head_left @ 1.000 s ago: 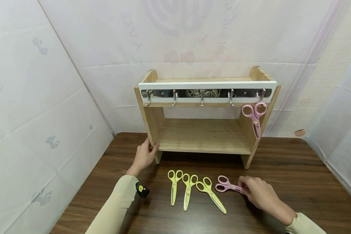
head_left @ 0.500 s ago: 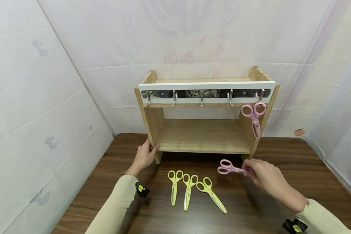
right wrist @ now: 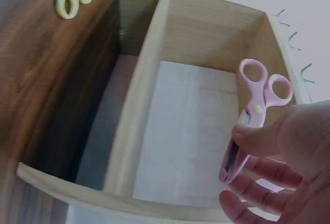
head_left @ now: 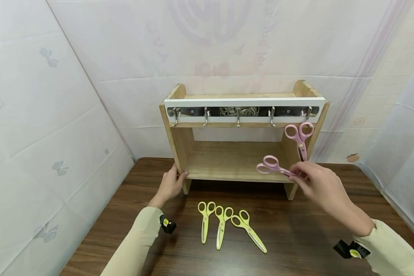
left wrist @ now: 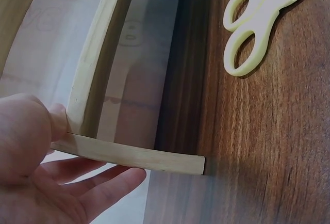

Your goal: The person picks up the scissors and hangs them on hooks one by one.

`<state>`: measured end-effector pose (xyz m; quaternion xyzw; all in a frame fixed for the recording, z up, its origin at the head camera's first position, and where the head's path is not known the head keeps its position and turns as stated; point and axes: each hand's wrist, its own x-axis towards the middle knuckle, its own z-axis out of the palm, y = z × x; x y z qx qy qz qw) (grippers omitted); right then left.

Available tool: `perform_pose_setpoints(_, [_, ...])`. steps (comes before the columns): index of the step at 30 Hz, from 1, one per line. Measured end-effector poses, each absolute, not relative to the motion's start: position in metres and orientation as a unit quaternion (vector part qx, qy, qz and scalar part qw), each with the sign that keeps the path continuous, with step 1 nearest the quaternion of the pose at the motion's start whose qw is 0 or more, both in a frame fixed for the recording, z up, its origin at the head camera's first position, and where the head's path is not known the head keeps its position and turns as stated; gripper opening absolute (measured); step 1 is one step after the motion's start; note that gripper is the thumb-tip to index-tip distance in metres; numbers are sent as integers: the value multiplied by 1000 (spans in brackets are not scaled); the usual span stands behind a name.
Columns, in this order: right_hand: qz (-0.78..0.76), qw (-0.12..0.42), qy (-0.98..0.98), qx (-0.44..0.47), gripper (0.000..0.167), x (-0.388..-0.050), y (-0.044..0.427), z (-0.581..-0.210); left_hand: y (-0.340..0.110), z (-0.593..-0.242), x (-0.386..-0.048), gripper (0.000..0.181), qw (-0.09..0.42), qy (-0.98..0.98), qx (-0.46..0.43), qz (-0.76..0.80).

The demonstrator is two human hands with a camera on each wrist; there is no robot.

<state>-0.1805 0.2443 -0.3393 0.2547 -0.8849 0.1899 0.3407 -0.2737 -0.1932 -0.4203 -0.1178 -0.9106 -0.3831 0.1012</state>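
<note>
My right hand [head_left: 322,188] pinches a pair of pink scissors [right wrist: 256,108] by the blades, handles pointing left, in front of the wooden shelf [head_left: 234,161]. Another pair of pink scissors [head_left: 301,145] hangs by one handle loop from the rightmost hook, just above that hand. At the shelf's lower left, my left hand [head_left: 170,184] grips the side panel [left wrist: 134,155], thumb on the inner side and fingers on the outer. Three yellow scissors lie in a row on the table: a left pair [head_left: 205,223], a middle pair [head_left: 221,226] and a slanted right pair [head_left: 250,230].
Along the shelf's top front runs a white board [head_left: 193,102] with a metal rail of several hooks [head_left: 238,117]. The dark wooden table [head_left: 124,214] is enclosed by pale patterned cloth [head_left: 141,50] at the back and sides.
My right hand has lifted the pink scissors off the table and moved up to the shelf's lower right front. The left hand and the yellow scissors have stayed in place.
</note>
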Motion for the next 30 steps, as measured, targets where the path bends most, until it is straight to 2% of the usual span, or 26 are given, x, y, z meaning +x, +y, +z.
perform_pose_setpoints(14, [306,398,-831,239,23,-188,229,-309,-192,-418,-272,46,98,-912,-115,-380])
perform_pose_setpoints(30, [350,377,-836,189,17,-198,221,-311,-192,-419,-273,47,96,-909,-116,-389])
